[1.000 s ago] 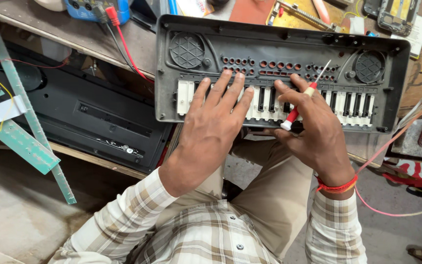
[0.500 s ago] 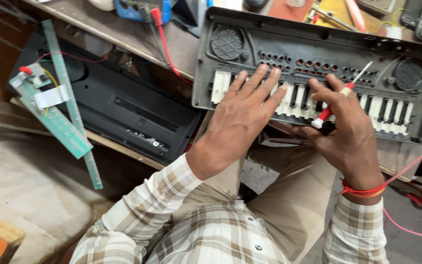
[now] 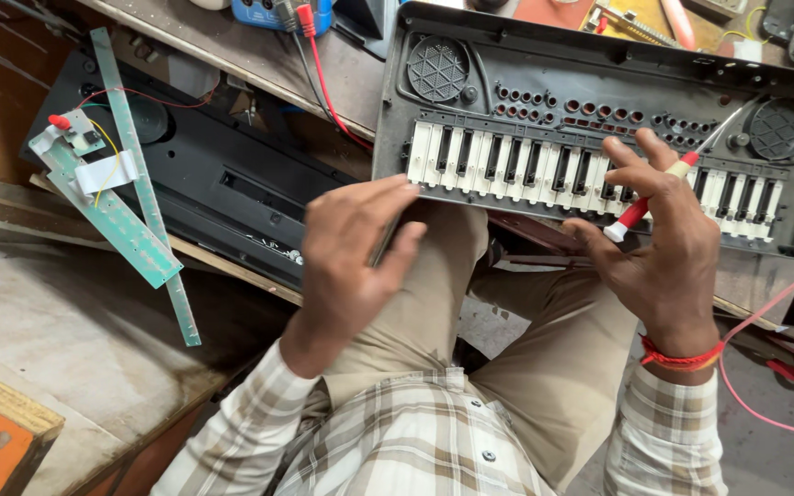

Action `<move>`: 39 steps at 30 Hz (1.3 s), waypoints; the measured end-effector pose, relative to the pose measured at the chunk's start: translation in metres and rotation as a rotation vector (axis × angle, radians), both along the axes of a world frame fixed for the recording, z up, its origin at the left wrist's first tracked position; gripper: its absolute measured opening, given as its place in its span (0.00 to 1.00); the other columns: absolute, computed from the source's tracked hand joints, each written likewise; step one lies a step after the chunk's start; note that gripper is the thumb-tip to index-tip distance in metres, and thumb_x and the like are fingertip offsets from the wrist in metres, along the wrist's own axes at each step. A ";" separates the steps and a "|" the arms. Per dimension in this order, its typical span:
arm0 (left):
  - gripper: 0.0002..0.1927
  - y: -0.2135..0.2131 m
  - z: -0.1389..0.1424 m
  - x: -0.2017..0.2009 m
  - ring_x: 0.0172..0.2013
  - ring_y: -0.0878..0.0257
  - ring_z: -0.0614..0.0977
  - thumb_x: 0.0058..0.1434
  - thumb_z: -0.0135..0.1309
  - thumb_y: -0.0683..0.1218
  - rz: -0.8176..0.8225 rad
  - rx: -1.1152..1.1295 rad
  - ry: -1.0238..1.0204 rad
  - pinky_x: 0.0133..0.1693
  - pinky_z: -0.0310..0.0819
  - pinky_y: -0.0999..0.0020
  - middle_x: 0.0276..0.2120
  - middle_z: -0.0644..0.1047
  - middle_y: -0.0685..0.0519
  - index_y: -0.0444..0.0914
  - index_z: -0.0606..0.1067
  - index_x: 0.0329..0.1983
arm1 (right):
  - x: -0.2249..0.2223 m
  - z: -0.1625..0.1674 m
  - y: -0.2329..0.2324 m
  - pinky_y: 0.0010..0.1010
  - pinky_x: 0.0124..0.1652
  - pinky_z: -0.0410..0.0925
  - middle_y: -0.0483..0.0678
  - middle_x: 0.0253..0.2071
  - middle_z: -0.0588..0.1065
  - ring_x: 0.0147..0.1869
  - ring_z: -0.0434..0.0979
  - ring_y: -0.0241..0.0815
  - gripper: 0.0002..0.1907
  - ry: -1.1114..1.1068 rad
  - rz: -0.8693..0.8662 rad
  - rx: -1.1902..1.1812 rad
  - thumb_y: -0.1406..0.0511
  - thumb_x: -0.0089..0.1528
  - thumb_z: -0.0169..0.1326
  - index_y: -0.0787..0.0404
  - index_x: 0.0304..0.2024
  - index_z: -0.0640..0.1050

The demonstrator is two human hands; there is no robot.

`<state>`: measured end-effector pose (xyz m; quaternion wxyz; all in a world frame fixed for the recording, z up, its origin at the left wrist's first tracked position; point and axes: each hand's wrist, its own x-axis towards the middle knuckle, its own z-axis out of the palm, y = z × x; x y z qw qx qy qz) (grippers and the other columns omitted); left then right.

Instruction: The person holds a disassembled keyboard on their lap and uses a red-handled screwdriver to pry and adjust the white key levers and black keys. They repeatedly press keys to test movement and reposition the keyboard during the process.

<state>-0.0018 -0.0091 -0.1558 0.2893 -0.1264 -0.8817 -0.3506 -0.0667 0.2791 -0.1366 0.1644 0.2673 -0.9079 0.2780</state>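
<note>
An opened grey keyboard housing (image 3: 544,101) with black and white keys lies tilted against the bench edge, over my lap. My left hand (image 3: 356,248) grips the housing's lower left edge, fingers curled under it. My right hand (image 3: 663,239) rests on the keys at the right. It holds a screwdriver (image 3: 659,188) with a red and white handle, its thin shaft pointing up and right toward the round speaker grille (image 3: 780,129).
A black keyboard cover (image 3: 222,184) lies under the bench at left. A green circuit strip (image 3: 117,216) with wires leans over it. A blue meter (image 3: 282,11) with a red lead sits on the wooden bench top. A pink cable (image 3: 774,303) trails at right.
My left hand came off the keys and slid down to the housing's lower left edge. The view shifted left, so the keyboard sits further right. My right hand kept the screwdriver.
</note>
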 end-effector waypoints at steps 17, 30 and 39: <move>0.07 -0.089 0.003 0.020 0.38 0.57 0.85 0.66 0.60 0.34 0.303 0.096 -0.173 0.39 0.78 0.66 0.39 0.81 0.48 0.34 0.80 0.45 | -0.005 0.004 -0.040 0.35 0.48 0.75 0.56 0.53 0.80 0.60 0.82 0.53 0.17 0.025 0.031 -0.071 0.76 0.62 0.69 0.66 0.48 0.75; 0.05 -0.070 0.001 0.010 0.36 0.58 0.85 0.63 0.61 0.37 0.192 0.148 -0.220 0.36 0.78 0.67 0.38 0.82 0.48 0.35 0.80 0.43 | -0.003 -0.001 -0.070 0.36 0.52 0.76 0.54 0.50 0.80 0.55 0.82 0.51 0.14 0.105 0.138 -0.180 0.74 0.64 0.67 0.65 0.48 0.77; 0.10 -0.025 0.014 0.005 0.40 0.60 0.85 0.67 0.60 0.40 -0.033 0.377 -0.125 0.43 0.81 0.68 0.42 0.81 0.49 0.35 0.78 0.50 | 0.019 0.000 -0.131 0.43 0.54 0.74 0.55 0.51 0.80 0.59 0.79 0.57 0.15 0.015 0.444 -0.230 0.74 0.58 0.64 0.65 0.46 0.76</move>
